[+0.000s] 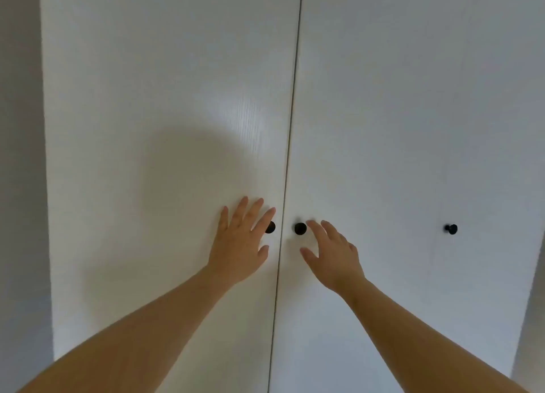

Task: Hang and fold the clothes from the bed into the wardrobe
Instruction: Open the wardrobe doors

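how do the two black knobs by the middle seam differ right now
The left knob is half hidden behind the left hand, whose fingers are spread across it; the right knob shows in full. The right hand is beside the right knob, its fingers curled near it but not closed around it. Both knobs are round, black, level with each other, on shut white doors.

Closed wardrobe doors block the way in; only the knobs stick out.

The white wardrobe [165,97] fills the view, its left door [147,68] and middle door [383,97] shut edge to edge along a thin dark seam [290,145], with no gap for a hand. The left knob [270,227] is half covered by the spread left hand [240,246]. The middle knob [300,228] is clear, just beside the open right hand [333,254]. A third knob [451,229] sits well apart to the right, unobstructed.
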A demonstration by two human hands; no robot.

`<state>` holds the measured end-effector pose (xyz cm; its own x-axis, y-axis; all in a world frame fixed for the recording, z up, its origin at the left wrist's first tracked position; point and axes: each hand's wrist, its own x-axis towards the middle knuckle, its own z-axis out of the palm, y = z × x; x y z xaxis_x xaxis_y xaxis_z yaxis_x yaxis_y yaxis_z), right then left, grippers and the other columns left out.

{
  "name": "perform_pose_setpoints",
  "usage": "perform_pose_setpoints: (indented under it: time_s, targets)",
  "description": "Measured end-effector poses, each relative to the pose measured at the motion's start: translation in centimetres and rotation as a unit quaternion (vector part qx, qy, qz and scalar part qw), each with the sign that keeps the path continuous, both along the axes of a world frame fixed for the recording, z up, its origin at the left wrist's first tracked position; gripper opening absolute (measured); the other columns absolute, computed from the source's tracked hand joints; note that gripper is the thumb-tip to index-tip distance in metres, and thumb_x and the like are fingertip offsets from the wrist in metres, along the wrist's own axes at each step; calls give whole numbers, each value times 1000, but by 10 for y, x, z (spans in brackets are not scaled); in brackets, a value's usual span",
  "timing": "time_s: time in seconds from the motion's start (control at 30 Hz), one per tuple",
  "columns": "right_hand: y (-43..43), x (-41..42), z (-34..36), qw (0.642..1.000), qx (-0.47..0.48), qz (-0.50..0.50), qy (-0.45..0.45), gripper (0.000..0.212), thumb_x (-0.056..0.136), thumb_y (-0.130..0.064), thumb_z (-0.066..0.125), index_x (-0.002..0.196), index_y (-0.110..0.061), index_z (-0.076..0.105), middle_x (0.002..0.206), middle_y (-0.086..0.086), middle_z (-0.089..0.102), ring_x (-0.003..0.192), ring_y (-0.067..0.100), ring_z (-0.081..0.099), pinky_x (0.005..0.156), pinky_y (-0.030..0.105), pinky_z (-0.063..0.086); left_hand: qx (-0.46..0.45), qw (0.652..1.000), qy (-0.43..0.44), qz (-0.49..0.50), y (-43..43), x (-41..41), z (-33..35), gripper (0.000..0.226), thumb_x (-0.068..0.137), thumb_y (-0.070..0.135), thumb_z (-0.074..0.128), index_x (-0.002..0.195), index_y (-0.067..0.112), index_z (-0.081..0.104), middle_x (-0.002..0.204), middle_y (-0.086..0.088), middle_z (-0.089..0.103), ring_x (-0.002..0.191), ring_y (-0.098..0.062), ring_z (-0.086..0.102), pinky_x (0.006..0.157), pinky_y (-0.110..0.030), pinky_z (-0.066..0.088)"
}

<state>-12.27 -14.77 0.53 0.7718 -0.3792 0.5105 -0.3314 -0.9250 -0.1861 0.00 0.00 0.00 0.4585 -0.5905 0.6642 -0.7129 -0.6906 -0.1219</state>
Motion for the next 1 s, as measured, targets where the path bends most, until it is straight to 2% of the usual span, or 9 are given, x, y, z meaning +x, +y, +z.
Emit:
perform_pose_setpoints:
  time_s: [0.07,0.13,0.2,0.33,0.5,0.63,0.8,0.87,1.0]
  targets:
    - [-1,17,4,999,23,-5,-49,54,95,-40,42,144,-25,25,151,0,28,135,20,32,106,35,28,4,999,-33,-19,-3,12,4,72,89,42,48,149,27,10,157,-1,5,145,-27,-3,114,-48,-3]
    - [-2,33,7,996,46,-20,-80,48,94,-39,44,139,-24,33,142,0,39,127,20,41,102,34,32,-8,993,-110,-37,-7,21,4,74,76,42,68,141,20,40,149,-8,34,139,-33,25,110,-54,18]
    - [-4,48,7,995,55,-33,-80,38,94,-39,45,129,-25,42,125,1,49,113,22,48,94,34,37,-27,986,-161,-37,-12,31,-3,72,66,42,75,130,17,55,140,-9,47,132,-35,39,103,-59,29]
    - [-5,67,0,988,105,27,-113,7,95,-22,41,95,-18,46,88,1,54,79,19,52,67,30,44,-50,980,-188,-45,-17,43,-10,70,66,38,73,130,18,54,142,-9,45,133,-34,37,106,-60,24]
    - [-3,77,-10,981,101,32,-160,14,94,-15,39,82,-20,45,80,-5,48,66,7,43,55,21,34,-58,978,-197,-43,-19,49,-14,69,65,34,71,130,19,54,142,-7,45,134,-32,37,107,-59,25]
    - [4,74,-9,972,143,31,-187,23,88,-16,43,70,-29,37,71,-8,43,62,6,41,53,19,28,-72,982,-171,-46,-19,50,-14,69,65,34,71,131,20,54,143,-6,44,134,-31,36,109,-56,24]
    - [13,46,-12,976,100,7,-192,27,83,-17,46,66,-32,31,73,-11,42,68,1,44,52,18,30,-105,985,-102,-92,-18,38,-8,63,65,17,73,126,16,57,139,-11,48,133,-37,36,108,-57,18]
    - [13,28,-16,976,79,9,-202,28,85,-16,49,68,-32,33,73,-12,42,65,7,45,54,15,34,-123,985,-29,-121,-19,23,-9,60,74,13,68,131,18,52,142,-12,43,138,-36,27,111,-49,13]
    - [11,-15,-23,969,73,27,-233,14,86,-17,53,75,-20,44,72,-11,46,75,9,48,59,9,37,-146,972,75,-169,-31,-12,-17,51,91,20,52,140,25,39,153,-1,24,145,-22,4,115,-33,5]
